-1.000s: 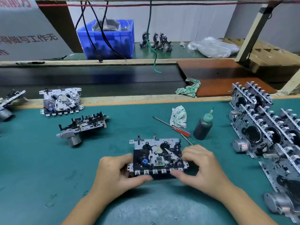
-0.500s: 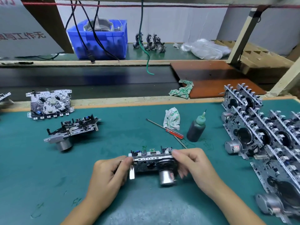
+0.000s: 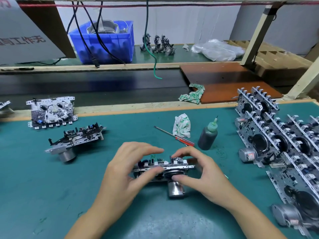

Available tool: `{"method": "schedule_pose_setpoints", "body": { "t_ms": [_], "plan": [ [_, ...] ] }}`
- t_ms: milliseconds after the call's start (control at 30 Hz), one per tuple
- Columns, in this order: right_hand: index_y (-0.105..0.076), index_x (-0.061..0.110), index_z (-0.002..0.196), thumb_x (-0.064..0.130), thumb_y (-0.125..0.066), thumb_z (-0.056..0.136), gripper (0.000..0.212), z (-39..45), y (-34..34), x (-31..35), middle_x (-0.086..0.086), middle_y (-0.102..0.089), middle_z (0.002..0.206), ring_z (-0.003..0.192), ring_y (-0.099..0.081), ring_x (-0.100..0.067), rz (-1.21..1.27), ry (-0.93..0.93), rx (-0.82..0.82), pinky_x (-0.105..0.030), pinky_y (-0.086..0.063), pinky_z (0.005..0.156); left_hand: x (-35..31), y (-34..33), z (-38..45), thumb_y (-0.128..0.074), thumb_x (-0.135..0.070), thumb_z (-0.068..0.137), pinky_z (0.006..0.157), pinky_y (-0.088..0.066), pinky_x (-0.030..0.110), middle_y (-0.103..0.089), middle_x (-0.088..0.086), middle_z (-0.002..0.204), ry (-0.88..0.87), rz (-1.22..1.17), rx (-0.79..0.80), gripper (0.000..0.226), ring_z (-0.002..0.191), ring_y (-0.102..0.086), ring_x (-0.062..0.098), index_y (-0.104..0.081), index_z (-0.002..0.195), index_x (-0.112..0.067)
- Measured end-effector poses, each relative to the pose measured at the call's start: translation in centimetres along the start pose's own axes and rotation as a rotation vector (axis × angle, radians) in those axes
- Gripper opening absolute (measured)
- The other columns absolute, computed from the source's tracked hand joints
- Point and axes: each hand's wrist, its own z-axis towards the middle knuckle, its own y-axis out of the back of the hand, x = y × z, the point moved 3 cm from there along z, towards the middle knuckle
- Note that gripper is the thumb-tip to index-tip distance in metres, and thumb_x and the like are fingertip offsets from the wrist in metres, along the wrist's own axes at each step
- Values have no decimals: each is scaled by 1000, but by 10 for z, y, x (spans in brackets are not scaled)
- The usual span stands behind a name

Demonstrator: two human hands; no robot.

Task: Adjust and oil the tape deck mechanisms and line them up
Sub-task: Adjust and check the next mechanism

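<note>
Left hand (image 3: 127, 171) and right hand (image 3: 202, 171) both pinching deck (image 3: 162, 167), thumbs on near edge, fingers curling over top. Deck tilting on edge just above bench (image 3: 43, 195), motor (image 3: 175, 188) hanging down toward person. Oil bottle (image 3: 208, 137) and screwdriver (image 3: 174, 136) lying near, beyond right hand, untouched. Two decks (image 3: 76, 137) sitting far left; finished row (image 3: 269, 140) standing at right. Risk, as judged: grip is light, at edges only; heavy motor could be twisting deck loose, dropping it on bench, bending levers.
</note>
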Motion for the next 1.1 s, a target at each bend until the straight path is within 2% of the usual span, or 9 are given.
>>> {"method": "schedule_pose_setpoints", "body": {
  "t_ms": [100,300,467,600,733,833,900,1000,1100],
  "plan": [
    [-60,35,97,23,-75,70,33,2,-1,0,11,-64,97,91,-61,-12,19,7,5,-28,-46,87,-6,-9,2,-60,-35,84,81,-40,12,-61,-17,95,-20,-20,53,19,91,-56,1,-72,97,-30],
    [-64,34,90,29,-76,65,28,3,-3,-1,13,-66,94,89,-62,-11,1,4,-33,-29,-46,86,-5,-9,2,-62,-32,82,72,-40,12,-62,-13,82,30,-95,8,13,81,-56,5,-73,90,-33],
    [-67,39,86,46,-72,60,27,4,-3,2,15,-65,90,92,-61,-11,-39,36,-66,-29,-46,86,-6,-12,2,-60,-32,83,73,-40,12,-62,-12,81,17,-90,-31,14,80,-55,3,-70,92,-34],
    [-66,41,94,46,-73,57,39,5,-2,-1,15,-66,91,91,-61,-9,-13,0,-40,-27,-47,86,-4,-12,1,-59,-32,83,72,-40,13,-62,-14,75,19,-96,-30,15,79,-55,4,-71,91,-32],
    [-67,42,91,42,-76,57,35,6,-2,0,13,-68,90,88,-63,-8,25,3,-42,-27,-48,85,-2,-12,2,-59,-33,83,71,-40,14,-62,-15,74,25,-94,-33,15,78,-56,6,-72,90,-34],
    [-68,41,89,37,-79,58,33,6,-1,-1,14,-68,88,87,-63,-7,35,20,-29,-21,-46,81,-2,-14,-1,-58,-34,84,72,-41,18,-62,-15,77,24,-59,-49,17,79,-55,5,-72,91,-41],
    [-68,42,91,41,-77,58,34,4,0,-1,17,-67,91,92,-62,-6,20,22,-34,-18,-44,83,-1,-16,-1,-58,-36,84,72,-41,23,-62,-16,80,36,-53,-45,19,80,-56,5,-70,100,-39],
    [-69,39,95,49,-71,65,32,-4,8,0,22,-64,98,102,-57,-4,-214,108,-98,-20,-41,90,1,-17,1,-58,-38,84,72,-41,28,-62,-17,80,46,-66,-38,22,81,-56,5,-67,104,-38],
    [-72,23,86,51,-62,76,31,-10,20,2,19,-65,88,87,-55,-6,-586,312,-233,-30,-44,79,1,-18,2,-58,-39,84,73,-40,27,-63,-17,81,50,-59,-47,22,82,-55,4,-66,104,-39]
  ]
}}
